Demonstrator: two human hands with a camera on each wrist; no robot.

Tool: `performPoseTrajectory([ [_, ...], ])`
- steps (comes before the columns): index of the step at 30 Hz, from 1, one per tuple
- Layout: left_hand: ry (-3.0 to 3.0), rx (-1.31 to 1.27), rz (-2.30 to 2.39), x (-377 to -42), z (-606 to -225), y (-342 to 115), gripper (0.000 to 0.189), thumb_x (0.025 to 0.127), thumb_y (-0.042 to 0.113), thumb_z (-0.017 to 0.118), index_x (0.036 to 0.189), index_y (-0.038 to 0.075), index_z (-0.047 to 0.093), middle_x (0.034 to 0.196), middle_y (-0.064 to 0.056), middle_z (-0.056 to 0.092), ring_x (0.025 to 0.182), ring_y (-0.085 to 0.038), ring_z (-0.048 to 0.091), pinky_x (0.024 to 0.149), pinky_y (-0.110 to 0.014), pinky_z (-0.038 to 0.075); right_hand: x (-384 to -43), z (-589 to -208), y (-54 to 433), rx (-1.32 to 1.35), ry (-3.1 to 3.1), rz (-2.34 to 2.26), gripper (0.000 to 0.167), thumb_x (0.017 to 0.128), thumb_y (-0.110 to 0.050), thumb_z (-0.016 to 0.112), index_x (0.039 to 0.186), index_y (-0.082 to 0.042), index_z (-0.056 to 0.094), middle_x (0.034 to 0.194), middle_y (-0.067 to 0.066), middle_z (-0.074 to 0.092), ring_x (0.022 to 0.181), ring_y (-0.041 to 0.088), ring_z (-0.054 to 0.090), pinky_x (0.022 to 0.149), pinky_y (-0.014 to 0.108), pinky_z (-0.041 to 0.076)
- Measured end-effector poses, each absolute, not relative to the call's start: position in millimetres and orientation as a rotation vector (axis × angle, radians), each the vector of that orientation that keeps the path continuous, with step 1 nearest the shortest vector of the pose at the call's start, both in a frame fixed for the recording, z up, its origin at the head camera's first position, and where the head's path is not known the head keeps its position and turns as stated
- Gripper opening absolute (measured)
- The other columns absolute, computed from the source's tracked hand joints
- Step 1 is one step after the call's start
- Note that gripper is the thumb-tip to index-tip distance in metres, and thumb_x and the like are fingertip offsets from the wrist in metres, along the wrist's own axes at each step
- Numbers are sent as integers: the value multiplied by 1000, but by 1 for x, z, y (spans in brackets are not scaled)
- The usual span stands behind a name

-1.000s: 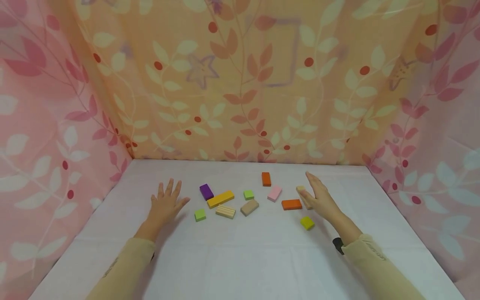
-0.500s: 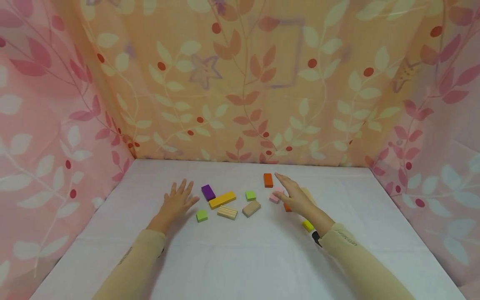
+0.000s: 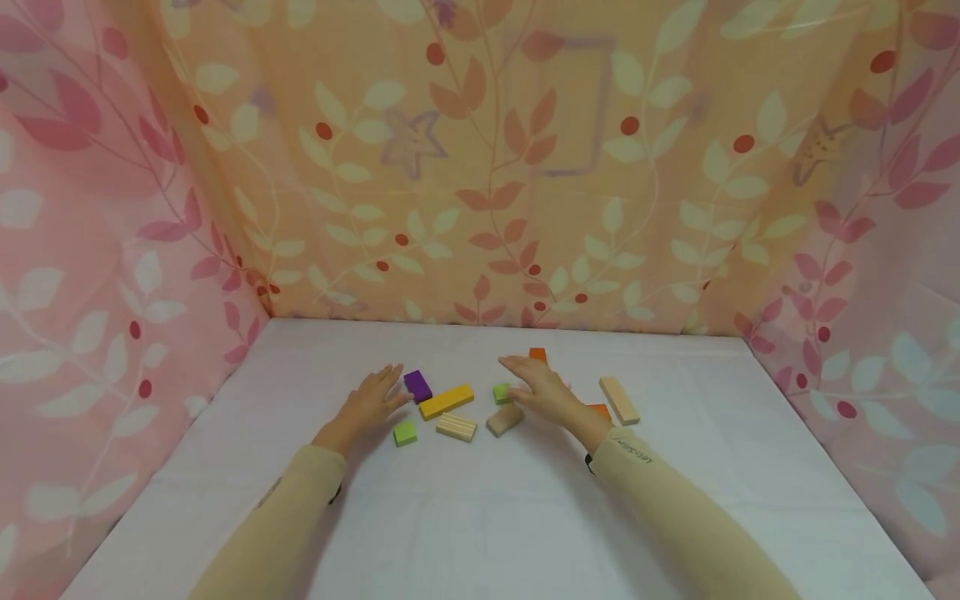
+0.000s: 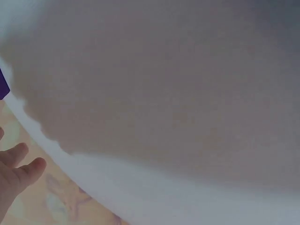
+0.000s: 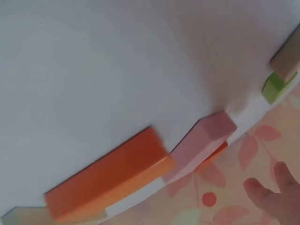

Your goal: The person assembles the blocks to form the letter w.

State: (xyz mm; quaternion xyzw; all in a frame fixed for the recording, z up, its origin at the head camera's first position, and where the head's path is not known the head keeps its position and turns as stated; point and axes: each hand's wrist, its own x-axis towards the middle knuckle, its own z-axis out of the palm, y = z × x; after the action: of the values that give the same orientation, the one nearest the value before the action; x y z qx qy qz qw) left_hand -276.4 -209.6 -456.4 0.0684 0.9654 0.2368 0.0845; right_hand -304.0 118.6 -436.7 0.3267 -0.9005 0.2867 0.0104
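Observation:
My left hand (image 3: 369, 403) hovers beside the purple block (image 3: 417, 386), its fingers relaxed and nothing held; the yellow-orange block (image 3: 447, 402) lies just right of it. A green block (image 3: 405, 432) sits below its thumb. In the left wrist view, the fingers (image 4: 30, 172) show at the lower left. My right hand (image 3: 551, 398) is held over the blocks, fingers extended, gripping nothing. Its thumb is near a second green block (image 3: 501, 393) and a plain wooden block (image 3: 506, 419). Beneath this hand the pink block (image 5: 201, 145) is mostly hidden in the head view.
A ridged wooden block (image 3: 457, 427) lies between the hands. Orange blocks show behind the right hand (image 3: 537, 354) and beside its wrist. A long wooden block (image 3: 619, 401) lies farther right. Leaf-patterned curtains (image 3: 480, 167) enclose the white tabletop (image 3: 465, 533) at the back and sides.
My right hand has swept left from over the long wooden block toward the middle blocks; its arm now covers the yellow block. My left hand has moved right, closer to the purple block.

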Motion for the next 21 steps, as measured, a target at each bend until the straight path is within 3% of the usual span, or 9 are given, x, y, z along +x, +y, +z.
performPoseTrajectory([
  [7,2921,286,654,-286,-457,-201,68,101,40,50,153,5,26,155,-25,25,140,-51,18,106,-70,15,-314,-443,89,1017,-2956,798,55,96,-22,63,146,-11,45,148,13,43,136,34,36,109,59,26],
  [12,2923,316,603,-292,-457,-195,68,98,39,55,151,4,31,152,-27,30,138,-52,22,105,-70,19,-322,-451,72,988,-3077,753,55,97,-31,60,148,-18,43,150,6,41,139,31,32,108,65,22],
  [21,2930,319,505,-300,-462,-193,65,96,39,60,148,7,40,147,-23,41,136,-51,27,107,-67,21,-328,-457,54,1064,-3122,615,53,97,-28,61,146,-19,46,147,5,47,138,34,33,105,68,24],
])
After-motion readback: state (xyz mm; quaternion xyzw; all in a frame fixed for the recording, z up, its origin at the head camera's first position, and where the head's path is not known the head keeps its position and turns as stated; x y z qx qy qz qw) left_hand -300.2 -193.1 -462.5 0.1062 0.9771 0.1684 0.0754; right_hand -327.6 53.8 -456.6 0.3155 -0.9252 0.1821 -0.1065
